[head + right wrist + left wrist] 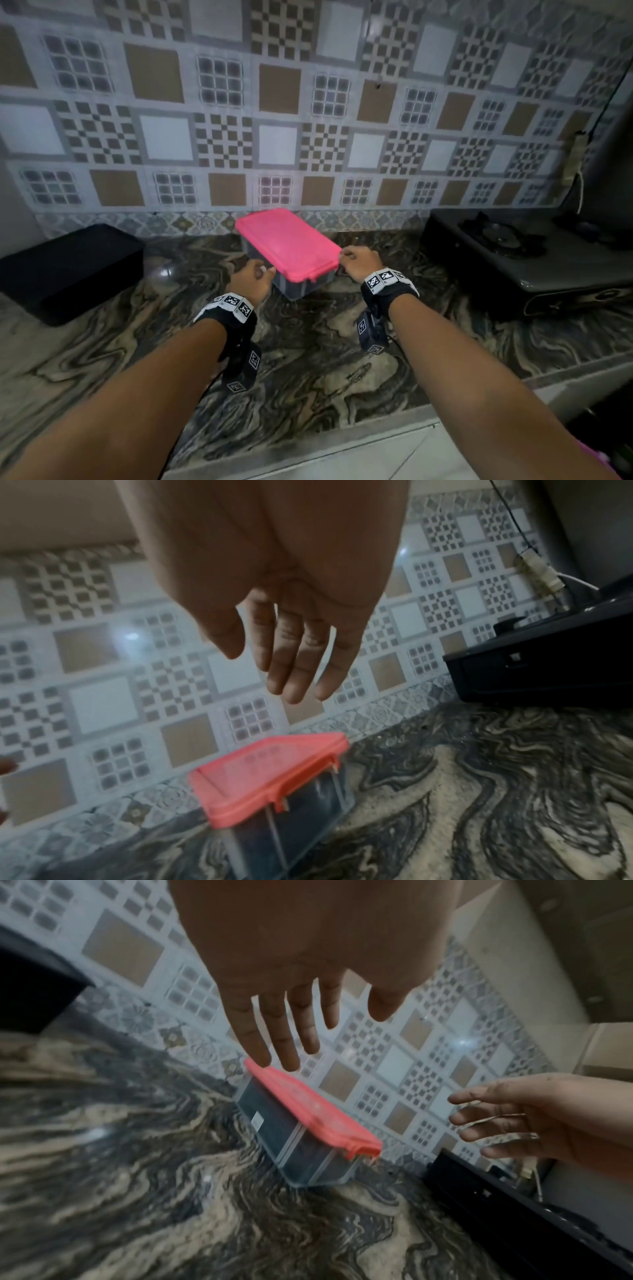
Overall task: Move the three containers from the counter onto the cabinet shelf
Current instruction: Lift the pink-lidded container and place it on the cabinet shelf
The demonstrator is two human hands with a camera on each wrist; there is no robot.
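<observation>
A clear rectangular container with a pink lid [289, 245] [308, 1112] [270, 775] stands on the marble counter [308, 359] close to the tiled wall. My left hand [255, 277] [291, 1031] hovers by its near left corner, fingers straight and spread, holding nothing. My right hand [356, 260] [291, 666] hovers at its near right corner, fingers extended, also holding nothing. In the left wrist view the right hand [507, 1118] reaches in from the right with spread fingers, a short way off the container. No other containers or a cabinet shelf are in view.
A black box [68, 270] sits on the counter at the left. A black gas stove [534, 253] [548, 656] stands at the right, with a cable hanging on the wall above it. The counter's front edge [394, 428] runs below my forearms.
</observation>
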